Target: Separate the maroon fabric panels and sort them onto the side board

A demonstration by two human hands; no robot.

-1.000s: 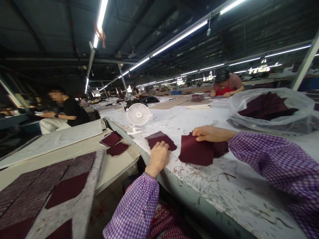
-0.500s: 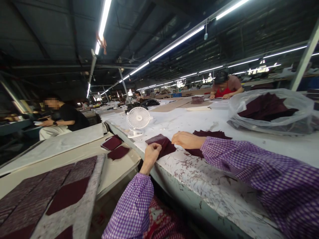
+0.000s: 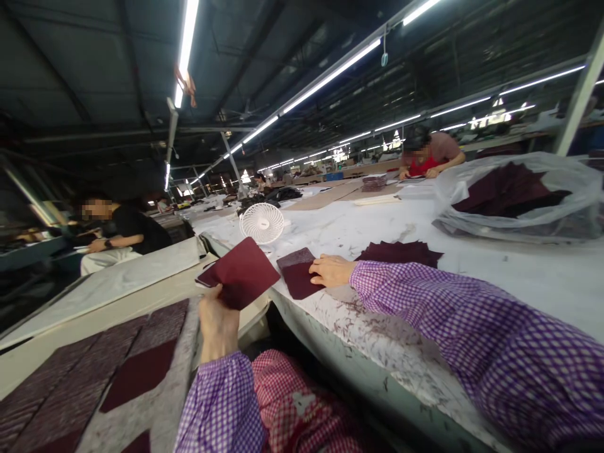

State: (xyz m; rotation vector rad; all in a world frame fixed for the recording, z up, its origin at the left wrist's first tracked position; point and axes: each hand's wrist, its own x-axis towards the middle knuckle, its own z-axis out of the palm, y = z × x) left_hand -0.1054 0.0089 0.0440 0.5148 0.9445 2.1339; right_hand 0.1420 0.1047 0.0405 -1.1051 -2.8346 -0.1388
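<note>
My left hand [image 3: 219, 321] pinches a maroon fabric piece [image 3: 249, 274] with rounded corners by its lower edge. It holds the piece raised and tilted over the gap between the two tables. My right hand [image 3: 334, 270] lies on the white table, fingers apart and bent, with the fingertips on another maroon piece [image 3: 295, 282] that has a speckled far edge. Behind my right wrist is a fanned pile of maroon pieces [image 3: 401, 251], partly covered by my sleeve.
A small white fan [image 3: 262, 223] stands beyond the pieces. At the right is a clear plastic bag [image 3: 453, 220] of maroon pieces. A speckled board [image 3: 151, 402] with maroon pieces lies at lower left. One person [image 3: 141, 229] sits at left; another [image 3: 441, 151] leans over the far table.
My left hand has moved left and toward me, lifting a maroon piece off the white table. My right hand has shifted left onto the piece lying there.
</note>
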